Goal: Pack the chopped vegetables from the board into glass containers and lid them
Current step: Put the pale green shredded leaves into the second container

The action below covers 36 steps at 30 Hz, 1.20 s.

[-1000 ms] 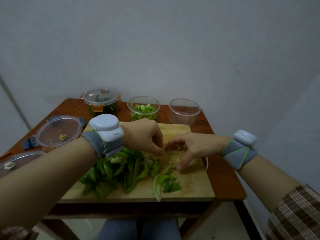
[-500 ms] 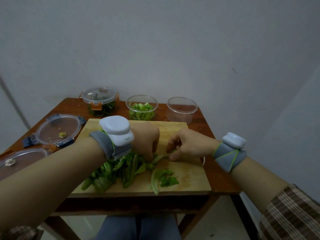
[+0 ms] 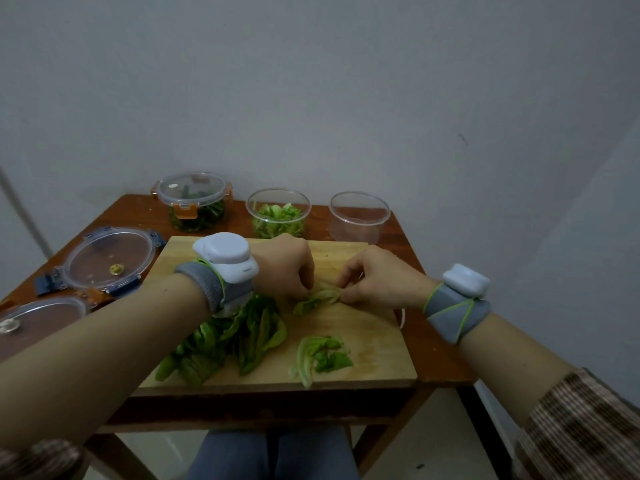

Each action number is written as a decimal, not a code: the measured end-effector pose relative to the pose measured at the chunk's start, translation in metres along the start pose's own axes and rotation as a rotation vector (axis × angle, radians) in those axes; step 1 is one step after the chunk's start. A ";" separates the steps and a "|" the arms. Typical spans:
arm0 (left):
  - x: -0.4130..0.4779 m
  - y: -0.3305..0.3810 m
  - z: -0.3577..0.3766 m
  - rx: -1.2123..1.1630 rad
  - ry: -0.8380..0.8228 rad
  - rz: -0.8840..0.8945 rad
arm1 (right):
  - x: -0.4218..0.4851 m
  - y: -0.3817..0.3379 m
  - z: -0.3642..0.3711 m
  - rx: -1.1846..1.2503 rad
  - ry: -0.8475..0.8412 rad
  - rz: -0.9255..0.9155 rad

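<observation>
Curled fingertips of the left hand (image 3: 287,268) and right hand (image 3: 377,278) pinch opposite ends of one leaf strip (image 3: 320,297) over the middle of the board (image 3: 374,344). It looks light, limp and easily torn; best taken near the pale rib. The leaf heap (image 3: 235,341) lies at seven o'clock, a loose piece (image 3: 322,355) at six. At twelve, past the board's far edge, the half-filled container (image 3: 278,216) and empty container (image 3: 358,216) stand open, an unobstructed reach

Leaves (image 3: 242,341) lie on board (image 3: 374,341), centre frame, on table (image 3: 438,355); three containers (image 3: 277,226) behind; two lids (image 3: 107,261) left, apparently touching.
</observation>
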<state>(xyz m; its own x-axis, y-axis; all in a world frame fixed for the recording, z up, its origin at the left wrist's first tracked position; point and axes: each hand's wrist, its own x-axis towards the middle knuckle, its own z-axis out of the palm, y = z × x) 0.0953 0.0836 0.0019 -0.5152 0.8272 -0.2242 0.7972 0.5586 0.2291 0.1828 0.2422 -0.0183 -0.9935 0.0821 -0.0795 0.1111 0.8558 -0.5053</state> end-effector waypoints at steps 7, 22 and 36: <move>-0.004 -0.001 -0.011 -0.027 -0.096 -0.019 | 0.000 -0.003 -0.004 0.146 -0.181 0.043; 0.011 -0.002 0.000 -0.022 -0.103 -0.077 | 0.001 -0.005 0.015 0.104 0.031 0.059; 0.011 -0.036 -0.034 -0.508 0.118 -0.103 | 0.032 -0.007 -0.024 0.684 0.157 0.187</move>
<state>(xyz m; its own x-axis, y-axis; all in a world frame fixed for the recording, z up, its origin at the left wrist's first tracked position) 0.0503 0.0750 0.0230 -0.6378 0.7516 -0.1682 0.5029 0.5718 0.6482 0.1493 0.2508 0.0036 -0.9426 0.3121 -0.1188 0.2201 0.3132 -0.9238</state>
